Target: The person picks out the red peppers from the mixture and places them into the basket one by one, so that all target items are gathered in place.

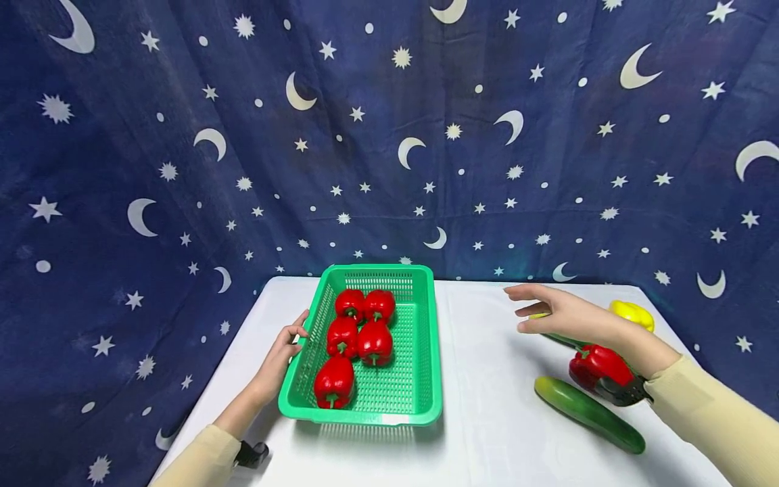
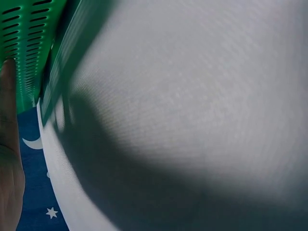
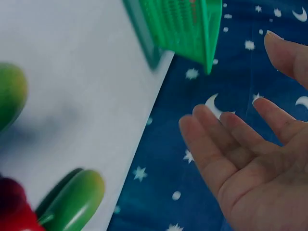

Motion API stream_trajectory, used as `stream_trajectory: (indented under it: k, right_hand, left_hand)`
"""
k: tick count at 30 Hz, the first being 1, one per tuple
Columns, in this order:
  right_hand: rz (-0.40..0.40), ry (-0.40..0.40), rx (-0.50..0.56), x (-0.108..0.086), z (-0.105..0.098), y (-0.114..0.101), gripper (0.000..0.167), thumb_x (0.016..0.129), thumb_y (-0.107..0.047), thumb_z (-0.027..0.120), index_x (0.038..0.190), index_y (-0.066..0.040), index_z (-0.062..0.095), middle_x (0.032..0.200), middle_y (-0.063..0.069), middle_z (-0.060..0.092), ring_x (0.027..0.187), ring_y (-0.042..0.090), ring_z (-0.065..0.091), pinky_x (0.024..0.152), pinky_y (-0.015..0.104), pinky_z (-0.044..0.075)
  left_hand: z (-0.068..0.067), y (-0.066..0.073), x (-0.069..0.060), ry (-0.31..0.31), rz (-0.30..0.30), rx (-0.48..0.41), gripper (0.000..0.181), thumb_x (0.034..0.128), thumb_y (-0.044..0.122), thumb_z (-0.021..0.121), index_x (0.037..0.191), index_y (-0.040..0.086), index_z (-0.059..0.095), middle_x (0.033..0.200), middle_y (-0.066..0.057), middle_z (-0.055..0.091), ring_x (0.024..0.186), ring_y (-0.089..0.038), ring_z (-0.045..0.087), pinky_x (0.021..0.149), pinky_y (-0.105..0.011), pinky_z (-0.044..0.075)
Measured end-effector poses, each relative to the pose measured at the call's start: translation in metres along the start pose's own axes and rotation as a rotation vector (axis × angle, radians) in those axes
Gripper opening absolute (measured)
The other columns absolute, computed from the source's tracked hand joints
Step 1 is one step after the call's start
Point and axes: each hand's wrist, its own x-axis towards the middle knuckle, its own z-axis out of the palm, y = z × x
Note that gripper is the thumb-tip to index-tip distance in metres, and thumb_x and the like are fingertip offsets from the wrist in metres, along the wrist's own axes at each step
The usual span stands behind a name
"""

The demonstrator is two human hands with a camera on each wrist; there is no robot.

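A green plastic basket [image 1: 426, 379] holds several red bell peppers [image 1: 375, 341]. At its left rim is my left hand [image 1: 276, 358], its fingers touching the basket's side; the left wrist view shows one straight finger against the slotted wall [image 2: 29, 43]. My right hand [image 1: 566, 314] hovers over the right of the table, fingers spread and holding nothing. Below its forearm lies another red bell pepper [image 1: 599, 365]. In front of that pepper is a green cucumber [image 1: 589, 412]. A second cucumber [image 3: 77, 202] is mostly hidden under the hand in the head view.
A yellow bell pepper [image 1: 633, 314] lies at the far right, partly behind the right forearm. The table [image 1: 487, 406] has a white cover. A dark blue curtain [image 1: 377, 169] with moons and stars hangs behind it and along the left.
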Motion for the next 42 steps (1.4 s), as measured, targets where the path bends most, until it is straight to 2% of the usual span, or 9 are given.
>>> stream_trajectory:
  k: [4, 11, 16, 22, 26, 31, 36, 40, 42]
  right_hand:
    - [0.012, 0.043, -0.043, -0.009, -0.006, 0.013, 0.073, 0.092, -0.028, 0.075, 0.153, -0.007, 0.041, 0.153, 0.024, 0.044, 0.132, 0.044, 0.053, 0.089, 0.033, 0.054]
    - [0.067, 0.123, -0.196, -0.036, -0.008, 0.045, 0.075, 0.092, -0.026, 0.076, 0.151, 0.002, 0.04, 0.15, 0.032, 0.043, 0.128, 0.056, 0.049, 0.093, 0.059, 0.05]
    - [0.185, 0.17, -0.264, -0.057, -0.013, 0.072, 0.079, 0.09, -0.03, 0.077, 0.148, 0.009, 0.039, 0.145, 0.039, 0.042, 0.123, 0.064, 0.046, 0.09, 0.067, 0.047]
    - [0.311, 0.182, -0.318, -0.078, -0.023, 0.097, 0.081, 0.092, -0.036, 0.075, 0.141, 0.018, 0.038, 0.135, 0.047, 0.044, 0.116, 0.064, 0.051, 0.087, 0.064, 0.051]
    - [0.386, 0.185, -0.34, -0.081, -0.025, 0.105, 0.086, 0.094, -0.043, 0.071, 0.138, 0.022, 0.037, 0.129, 0.048, 0.048, 0.113, 0.062, 0.053, 0.085, 0.063, 0.051]
    - [0.427, 0.163, -0.312, -0.082, -0.02, 0.107, 0.09, 0.094, -0.048, 0.068, 0.137, 0.024, 0.035, 0.124, 0.047, 0.05, 0.107, 0.054, 0.058, 0.081, 0.054, 0.055]
    - [0.458, 0.162, -0.269, -0.083, -0.013, 0.108, 0.089, 0.093, -0.048, 0.069, 0.138, 0.022, 0.036, 0.117, 0.042, 0.055, 0.088, 0.033, 0.063, 0.067, 0.041, 0.056]
    - [0.471, 0.167, -0.242, -0.083, -0.008, 0.108, 0.082, 0.094, -0.046, 0.07, 0.135, 0.019, 0.042, 0.106, 0.029, 0.061, 0.074, 0.023, 0.059, 0.061, 0.041, 0.055]
    - [0.467, 0.166, -0.273, -0.082, -0.006, 0.108, 0.079, 0.094, -0.047, 0.068, 0.133, 0.018, 0.044, 0.106, 0.029, 0.062, 0.077, 0.027, 0.06, 0.064, 0.045, 0.055]
  left_hand:
    - [-0.001, -0.002, 0.0, 0.011, 0.008, -0.005, 0.024, 0.0973, 0.0, 0.03, 0.119, -0.003, 0.038, 0.171, -0.008, 0.015, 0.153, -0.04, 0.011, 0.099, -0.021, 0.041]
    - [0.0, -0.002, -0.001, 0.008, 0.01, -0.01, 0.023, 0.0963, -0.001, 0.03, 0.118, -0.003, 0.038, 0.17, -0.012, 0.014, 0.153, -0.04, 0.009, 0.099, -0.019, 0.04]
    - [0.003, -0.001, 0.0, 0.009, 0.02, -0.024, 0.023, 0.0961, 0.0, 0.032, 0.117, -0.003, 0.038, 0.17, -0.012, 0.016, 0.153, -0.04, 0.01, 0.099, -0.02, 0.04]
    - [0.003, -0.003, -0.001, -0.001, 0.014, -0.025, 0.022, 0.0958, -0.001, 0.032, 0.117, -0.002, 0.039, 0.17, -0.012, 0.015, 0.153, -0.041, 0.01, 0.1, -0.02, 0.039]
    - [0.001, -0.005, -0.001, 0.007, 0.019, -0.025, 0.022, 0.0965, 0.0, 0.032, 0.118, -0.002, 0.038, 0.17, -0.012, 0.015, 0.153, -0.041, 0.01, 0.1, -0.021, 0.04]
    - [-0.001, -0.005, -0.002, 0.011, 0.014, -0.019, 0.023, 0.0966, -0.001, 0.03, 0.118, -0.002, 0.038, 0.17, -0.01, 0.014, 0.153, -0.041, 0.01, 0.098, -0.021, 0.041]
    - [-0.001, -0.004, -0.002, 0.006, 0.015, -0.028, 0.023, 0.0964, -0.001, 0.03, 0.118, -0.002, 0.038, 0.171, -0.01, 0.014, 0.153, -0.041, 0.009, 0.1, -0.02, 0.04]
    - [-0.001, -0.003, 0.0, -0.001, 0.012, -0.032, 0.023, 0.0963, -0.002, 0.03, 0.118, -0.003, 0.037, 0.171, -0.011, 0.013, 0.153, -0.041, 0.009, 0.1, -0.02, 0.04]
    - [0.0, -0.003, 0.001, -0.002, 0.011, -0.036, 0.023, 0.0963, -0.002, 0.03, 0.118, -0.003, 0.037, 0.171, -0.011, 0.013, 0.153, -0.041, 0.009, 0.099, -0.02, 0.041]
